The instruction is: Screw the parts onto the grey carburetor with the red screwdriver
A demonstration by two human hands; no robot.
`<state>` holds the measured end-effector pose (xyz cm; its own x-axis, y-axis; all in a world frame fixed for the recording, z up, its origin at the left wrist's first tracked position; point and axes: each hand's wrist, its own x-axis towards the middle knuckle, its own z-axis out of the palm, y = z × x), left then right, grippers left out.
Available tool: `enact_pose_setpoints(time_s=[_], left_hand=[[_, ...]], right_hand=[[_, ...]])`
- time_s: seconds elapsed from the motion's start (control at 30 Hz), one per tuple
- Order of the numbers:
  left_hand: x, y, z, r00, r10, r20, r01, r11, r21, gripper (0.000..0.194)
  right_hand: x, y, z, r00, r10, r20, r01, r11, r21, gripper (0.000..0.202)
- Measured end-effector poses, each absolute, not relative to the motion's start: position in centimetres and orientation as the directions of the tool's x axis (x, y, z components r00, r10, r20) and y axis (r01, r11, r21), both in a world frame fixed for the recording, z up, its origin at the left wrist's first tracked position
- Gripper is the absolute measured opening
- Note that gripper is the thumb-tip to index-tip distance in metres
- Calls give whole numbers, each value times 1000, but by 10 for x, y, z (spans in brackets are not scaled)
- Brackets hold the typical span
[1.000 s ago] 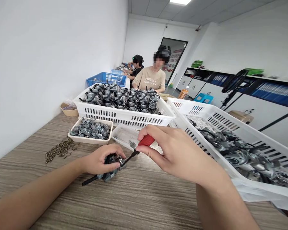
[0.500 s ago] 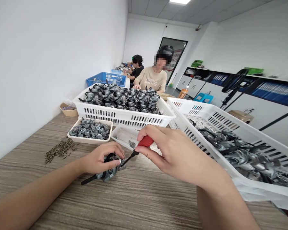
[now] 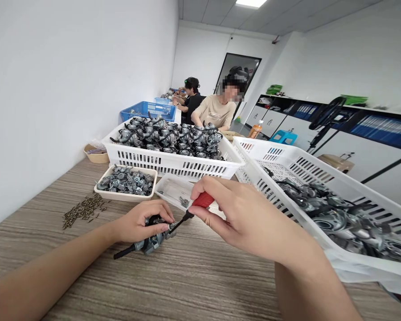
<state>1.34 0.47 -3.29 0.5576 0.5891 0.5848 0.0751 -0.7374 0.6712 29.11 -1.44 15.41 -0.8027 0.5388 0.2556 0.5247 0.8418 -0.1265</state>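
Your left hand (image 3: pixel 140 223) is gripping the metal assembly (image 3: pixel 150 244), thumb on the near side, fingers over the far side. The assy lies on the table (image 3: pixel 203 276), near & a bit left of ctr, w/ its black hose (image 3: pixel 123 252) pointing left. Your right hand (image 3: pixel 240 214) has the screwdriver (image 3: pixel 202 200) pinched btwn thumb & fingers by its red handle; the dark shaft slants down left to the assy's right end. Can't tell if the tip sits in a screw.

Far left of your left hand, there's a loose pile of brass-coloured pins (image 3: pixel 82 210) on the table. Just beyond, a cream tray (image 3: pixel 125 196) is heaped w/ small grey metal parts (image 3: pixel 130 180). To its right, a translucent tray (image 3: pixel 169 187) w/ a few small pcs, partly hidden by your right hand.

Farther back, a white basket (image 3: pixel 147 156) is piled w/ similar assys (image 3: pixel 167 136), approx. full. On the right, a white crate (image 3: pixel 263 189) holds more metal parts (image 3: pixel 347 223), mostly toward its near end. Tan bowl (image 3: pixel 98 156) by the wall, far left; blue basket (image 3: pixel 130 113) behind the white one. Far side: a co-worker in a tan top (image 3: pixel 217 111), another person in dark clothing (image 3: pixel 190 100), plus an orange bottle (image 3: pixel 255 129) to the right.
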Motion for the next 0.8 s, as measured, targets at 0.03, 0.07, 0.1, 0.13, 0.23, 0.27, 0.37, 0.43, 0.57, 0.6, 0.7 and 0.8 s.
enact_pose_setpoints(time_s=[0.03,0.07,0.1,0.13,0.23,0.27,0.37,0.43,0.57,0.6,0.7,0.8], left_hand=[[13,5,-33,557,587,588,77,-741,667,13],[13,5,-33,555,585,592,78,-745,663,13],[13,5,-33,553,583,596,79,-748,659,13],[13,5,-33,551,580,601,78,-752,654,12],[13,5,-32,549,575,606,84,-760,644,10],[13,5,-32,549,575,606,86,-760,644,10],[13,4,-31,547,576,607,82,-759,646,8],[13,4,-30,545,574,611,73,-759,647,7],[13,4,-29,546,576,608,65,-753,655,8],[13,4,-29,547,576,608,63,-752,656,8],[13,4,-28,548,576,607,59,-751,658,8],[13,4,-28,549,578,604,59,-748,661,9]], right_hand=[[291,-15,155,-809,532,248,514,847,-140,15],[292,-16,155,-817,525,237,501,851,-158,12],[292,-16,156,-825,518,225,487,854,-183,8],[293,-16,157,-834,510,213,470,857,-212,5],[296,-16,158,-857,478,193,413,861,-296,19],[296,-15,158,-864,466,191,396,863,-314,20],[296,-12,158,-885,423,192,343,874,-344,16],[295,-9,158,-894,397,205,309,881,-359,15],[294,-4,155,-896,378,232,279,887,-369,14],[294,-3,155,-895,379,235,280,888,-365,14],[295,-3,154,-885,400,238,310,888,-340,15],[294,-6,154,-876,419,239,339,888,-311,15]])
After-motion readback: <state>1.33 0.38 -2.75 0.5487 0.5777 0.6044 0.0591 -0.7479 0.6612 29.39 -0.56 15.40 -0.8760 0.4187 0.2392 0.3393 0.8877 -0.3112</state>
